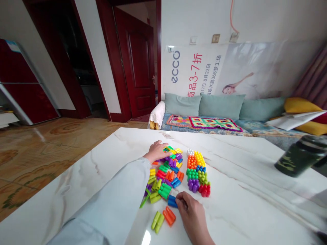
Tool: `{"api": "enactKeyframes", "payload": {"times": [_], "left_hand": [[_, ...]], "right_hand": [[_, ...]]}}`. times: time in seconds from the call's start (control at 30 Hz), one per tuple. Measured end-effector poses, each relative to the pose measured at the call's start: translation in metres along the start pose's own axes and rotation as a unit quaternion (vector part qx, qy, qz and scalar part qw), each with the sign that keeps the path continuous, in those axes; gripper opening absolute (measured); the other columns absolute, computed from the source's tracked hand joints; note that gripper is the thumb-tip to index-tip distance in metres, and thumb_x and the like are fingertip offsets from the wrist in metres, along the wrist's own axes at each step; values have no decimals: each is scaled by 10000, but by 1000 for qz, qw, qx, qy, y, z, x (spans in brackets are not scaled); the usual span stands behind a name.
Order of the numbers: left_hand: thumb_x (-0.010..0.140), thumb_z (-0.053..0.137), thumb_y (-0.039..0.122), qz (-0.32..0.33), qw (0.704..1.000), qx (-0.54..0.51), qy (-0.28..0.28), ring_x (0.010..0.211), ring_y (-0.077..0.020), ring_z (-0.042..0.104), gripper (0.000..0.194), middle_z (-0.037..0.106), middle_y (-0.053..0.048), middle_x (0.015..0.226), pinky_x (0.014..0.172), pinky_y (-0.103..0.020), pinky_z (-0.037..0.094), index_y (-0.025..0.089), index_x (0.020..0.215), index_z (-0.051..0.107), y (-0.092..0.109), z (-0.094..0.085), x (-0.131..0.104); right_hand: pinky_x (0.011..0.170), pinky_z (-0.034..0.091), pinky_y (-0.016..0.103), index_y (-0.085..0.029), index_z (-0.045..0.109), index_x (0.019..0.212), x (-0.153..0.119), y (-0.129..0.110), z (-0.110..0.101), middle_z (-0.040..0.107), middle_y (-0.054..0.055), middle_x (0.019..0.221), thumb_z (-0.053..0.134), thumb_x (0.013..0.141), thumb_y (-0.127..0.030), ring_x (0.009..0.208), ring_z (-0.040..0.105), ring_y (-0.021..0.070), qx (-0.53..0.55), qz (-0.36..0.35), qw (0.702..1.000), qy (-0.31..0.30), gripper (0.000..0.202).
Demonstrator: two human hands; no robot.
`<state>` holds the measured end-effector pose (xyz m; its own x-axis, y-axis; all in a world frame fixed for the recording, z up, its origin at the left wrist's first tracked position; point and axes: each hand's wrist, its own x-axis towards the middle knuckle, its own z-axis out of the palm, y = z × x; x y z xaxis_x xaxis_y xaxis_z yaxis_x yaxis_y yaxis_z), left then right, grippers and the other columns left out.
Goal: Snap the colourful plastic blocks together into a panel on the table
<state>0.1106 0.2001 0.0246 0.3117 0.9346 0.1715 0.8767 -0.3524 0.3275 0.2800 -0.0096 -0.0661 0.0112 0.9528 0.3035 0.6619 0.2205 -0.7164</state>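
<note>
A loose pile of bullet-shaped plastic building pieces in many colours lies on the white marbled table. My left hand reaches over the pile's far end with its fingers stretched out, touching or just above the pieces there. At the near edge, my right hand pinches a blue piece between thumb and fingers. In front of it, closer to me, lie an orange piece and a lime-green piece. Right of the pile, upright pieces stand grouped by colour in a block.
A camouflage-patterned cup with a dark lid stands at the table's right. Beyond the far edge is a sofa with grey-green cushions. A dark red door stands ajar behind, and a red refrigerator is at far left.
</note>
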Motion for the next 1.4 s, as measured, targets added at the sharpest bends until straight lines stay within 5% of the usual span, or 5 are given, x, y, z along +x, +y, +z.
{"api": "enactKeyframes", "payload": {"times": [0.2, 0.57, 0.77, 1.07, 1.4], "left_hand": [[569, 699, 719, -51, 997, 3, -61, 1197, -389, 534, 766, 623, -124, 1291, 964, -434, 416, 295, 1206, 662, -13, 25, 40], [672, 657, 500, -89, 995, 32, -43, 1022, -269, 627, 336, 683, -73, 1111, 838, -313, 475, 251, 883, 740, -29, 26, 36], [692, 642, 543, -70, 995, 49, -46, 1077, -336, 597, 380, 680, -135, 1081, 893, -381, 468, 185, 771, 744, -28, 12, 26], [502, 784, 649, 55, 986, -5, -159, 1229, -327, 529, 831, 576, -66, 1349, 1005, -365, 431, 304, 1243, 635, -13, 22, 11], [654, 725, 283, 113, 988, -4, -110, 905, -239, 668, 379, 716, -58, 1013, 821, -299, 504, 197, 1023, 710, -8, 17, -18]], "right_hand": [[543, 383, 203, -232, 603, 763, -1, 2, 7, 679, -6, 680, 479, 874, -232, 571, 618, 141, -8, -5, 1000, 24, 165], [590, 369, 198, -217, 607, 784, 1, -4, 2, 684, -12, 723, 492, 859, -175, 623, 625, 128, -9, 20, 1000, -7, 143], [590, 371, 198, -218, 607, 782, 1, -4, 2, 686, -9, 725, 494, 859, -167, 628, 628, 131, -14, 20, 1000, -9, 146], [592, 371, 197, -217, 609, 783, 0, -3, 2, 685, -8, 735, 494, 860, -171, 636, 623, 130, -18, 26, 999, -16, 146], [555, 351, 202, -218, 632, 784, 4, -6, 0, 698, 2, 722, 489, 856, -195, 603, 615, 135, -31, 22, 999, -12, 163]]}}
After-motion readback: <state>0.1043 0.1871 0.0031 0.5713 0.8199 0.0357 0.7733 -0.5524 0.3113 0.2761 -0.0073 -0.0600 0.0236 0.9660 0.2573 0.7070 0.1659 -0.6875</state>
